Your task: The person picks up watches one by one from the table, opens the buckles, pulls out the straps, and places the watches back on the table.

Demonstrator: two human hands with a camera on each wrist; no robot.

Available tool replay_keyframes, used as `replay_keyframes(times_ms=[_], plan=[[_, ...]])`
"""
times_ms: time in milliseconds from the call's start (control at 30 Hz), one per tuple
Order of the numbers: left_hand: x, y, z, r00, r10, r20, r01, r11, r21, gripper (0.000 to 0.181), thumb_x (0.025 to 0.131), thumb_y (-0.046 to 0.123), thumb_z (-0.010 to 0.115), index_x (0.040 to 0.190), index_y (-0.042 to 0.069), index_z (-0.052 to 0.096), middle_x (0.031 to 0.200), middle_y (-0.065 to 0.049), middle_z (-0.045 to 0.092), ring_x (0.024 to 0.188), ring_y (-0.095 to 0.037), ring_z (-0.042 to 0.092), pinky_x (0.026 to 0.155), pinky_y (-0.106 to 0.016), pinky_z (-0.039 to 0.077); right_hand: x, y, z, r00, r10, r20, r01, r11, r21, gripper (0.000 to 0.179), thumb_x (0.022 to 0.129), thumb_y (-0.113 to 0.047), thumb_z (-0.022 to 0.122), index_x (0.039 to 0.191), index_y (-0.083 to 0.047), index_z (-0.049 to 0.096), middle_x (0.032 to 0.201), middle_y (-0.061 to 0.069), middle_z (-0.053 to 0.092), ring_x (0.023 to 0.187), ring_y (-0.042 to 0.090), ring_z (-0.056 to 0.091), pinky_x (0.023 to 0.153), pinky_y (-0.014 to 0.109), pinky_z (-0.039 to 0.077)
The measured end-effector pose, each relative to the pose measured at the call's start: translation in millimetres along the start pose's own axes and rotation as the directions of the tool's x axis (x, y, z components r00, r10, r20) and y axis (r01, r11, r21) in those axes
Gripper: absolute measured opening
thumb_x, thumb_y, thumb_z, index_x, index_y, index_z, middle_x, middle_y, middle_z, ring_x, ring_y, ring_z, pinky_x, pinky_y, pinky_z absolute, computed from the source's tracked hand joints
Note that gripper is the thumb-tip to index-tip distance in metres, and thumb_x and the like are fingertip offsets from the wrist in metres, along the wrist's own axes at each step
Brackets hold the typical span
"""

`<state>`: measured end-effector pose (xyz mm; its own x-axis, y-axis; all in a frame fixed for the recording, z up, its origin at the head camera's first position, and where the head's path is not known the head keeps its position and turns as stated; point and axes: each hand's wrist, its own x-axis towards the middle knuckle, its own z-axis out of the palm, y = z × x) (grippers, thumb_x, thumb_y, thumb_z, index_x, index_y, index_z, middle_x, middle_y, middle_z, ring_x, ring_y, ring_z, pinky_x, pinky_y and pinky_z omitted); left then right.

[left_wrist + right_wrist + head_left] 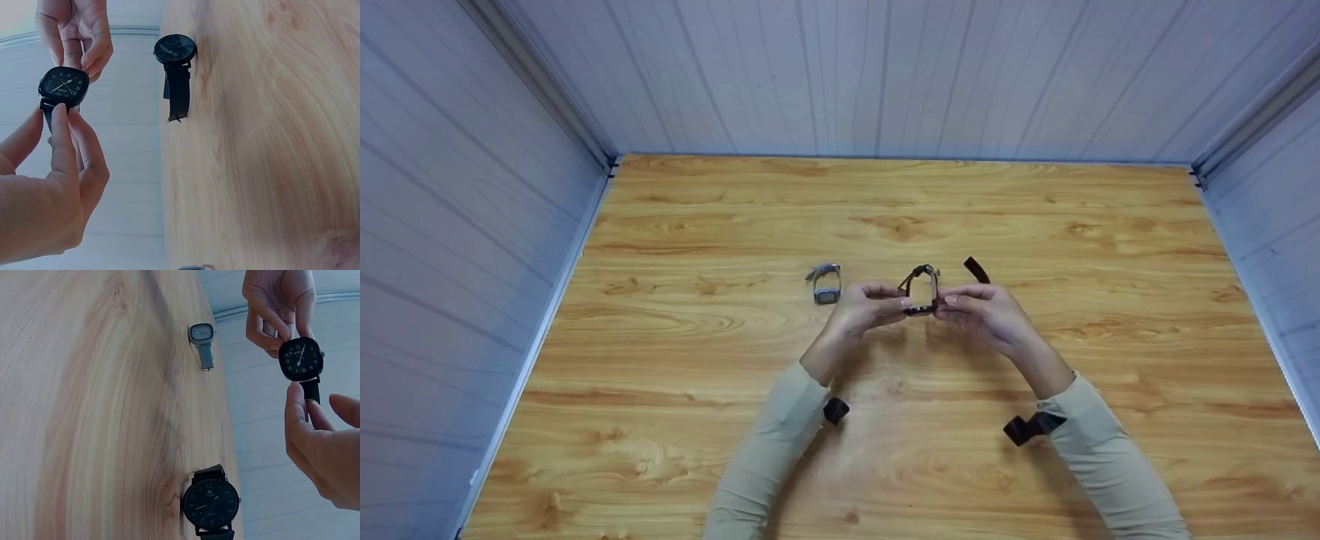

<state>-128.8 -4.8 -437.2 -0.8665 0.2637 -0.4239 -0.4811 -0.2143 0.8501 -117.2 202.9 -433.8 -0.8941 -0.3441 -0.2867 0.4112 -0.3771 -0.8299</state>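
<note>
Over the table (922, 480), both hands (866, 307) pinch a black rounded-square watch (63, 84); wrist views show a round black watch (211, 504) the right hand (986, 311) mostly obscures overhead.

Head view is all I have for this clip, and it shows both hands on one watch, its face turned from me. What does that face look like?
Observer: The right wrist view shows the held watch with a black, squarish face with rounded corners.
Operator: And the dark strip poking out past the right hand?
Observer: That looks like the strap of a round-faced black watch; both wrist views show it on the tabletop.
Operator: Does the round one have numerals?
Observer: Yes, pale ones ring its face in the right wrist view, 12 among them.
</note>
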Motion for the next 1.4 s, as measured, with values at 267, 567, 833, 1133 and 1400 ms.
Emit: replay_keyframes(times_ms=[267, 567, 833, 1133, 1400], plan=[[-2.1, 1.5, 2.8, 1.0, 0.015, 0.025, -0.015, 1.0, 0.009, 0.023, 0.079, -0.01, 0.064, 0.101, -0.015, 0.057, 0.084, -0.013, 0.061, 0.071, -0.018, 0.063, 0.075, -0.03, 0.053, -2.2, 0, 1, 1.0, -0.014, -0.011, 0.014, 1.0, 0.006, 0.019, 0.086, 0.012, 0.053, 0.086, 0.002, 0.069, 0.085, 0.015, 0.066, 0.076, 0.023, 0.065, 0.08, 0.035, 0.051], [-6.3, 3.6, 4.7, 0.999, 0.007, 0.049, -0.007, 1.0, 0.007, 0.023, 0.079, -0.009, 0.064, 0.101, -0.013, 0.057, 0.083, -0.011, 0.061, 0.074, -0.018, 0.064, 0.076, -0.032, 0.053, -4.3, 0, 3, 0.998, -0.055, 0.009, 0.055, 0.998, 0.012, 0.023, 0.084, 0.017, 0.052, 0.087, 0.001, 0.068, 0.089, 0.015, 0.065, 0.079, 0.023, 0.064, 0.08, 0.035, 0.051], [-8.3, 4.6, 6.7, 0.999, -0.004, 0.045, 0.003, 1.0, 0.018, 0.029, 0.079, -0.01, 0.065, 0.106, -0.012, 0.055, 0.085, -0.012, 0.06, 0.079, -0.023, 0.064, 0.076, -0.033, 0.053, -6.1, 0, 8, 0.995, -0.098, -0.031, 0.097, 0.995, -0.016, 0.024, 0.079, 0.02, 0.055, 0.087, 0.0, 0.067, 0.087, 0.014, 0.065, 0.078, 0.022, 0.065, 0.076, 0.032, 0.053], [-11.8, 7.5, 9.9, 0.999, 0.008, 0.052, -0.011, 0.998, 0.054, 0.026, 0.078, -0.007, 0.067, 0.102, -0.009, 0.057, 0.085, -0.01, 0.06, 0.091, -0.033, 0.061, 0.076, -0.033, 0.053, -7.2, -1, 11, 0.993, -0.119, -0.021, 0.118, 0.992, -0.035, 0.024, 0.077, 0.022, 0.056, 0.093, 0.006, 0.065, 0.087, 0.016, 0.065, 0.078, 0.023, 0.064, 0.071, 0.028, 0.053], [-14.6, 8.1, 12.9, 0.996, 0.071, 0.054, -0.078, 0.988, 0.131, 0.027, 0.077, -0.004, 0.07, 0.101, -0.01, 0.06, 0.087, -0.01, 0.062, 0.08, -0.02, 0.064, 0.074, -0.031, 0.053, -8.3, -2, 10, 0.992, -0.125, 0.004, 0.125, 0.988, -0.093, 0.025, 0.076, 0.021, 0.059, 0.093, 0.005, 0.065, 0.088, 0.014, 0.065, 0.077, 0.019, 0.063, 0.068, 0.026, 0.053]])
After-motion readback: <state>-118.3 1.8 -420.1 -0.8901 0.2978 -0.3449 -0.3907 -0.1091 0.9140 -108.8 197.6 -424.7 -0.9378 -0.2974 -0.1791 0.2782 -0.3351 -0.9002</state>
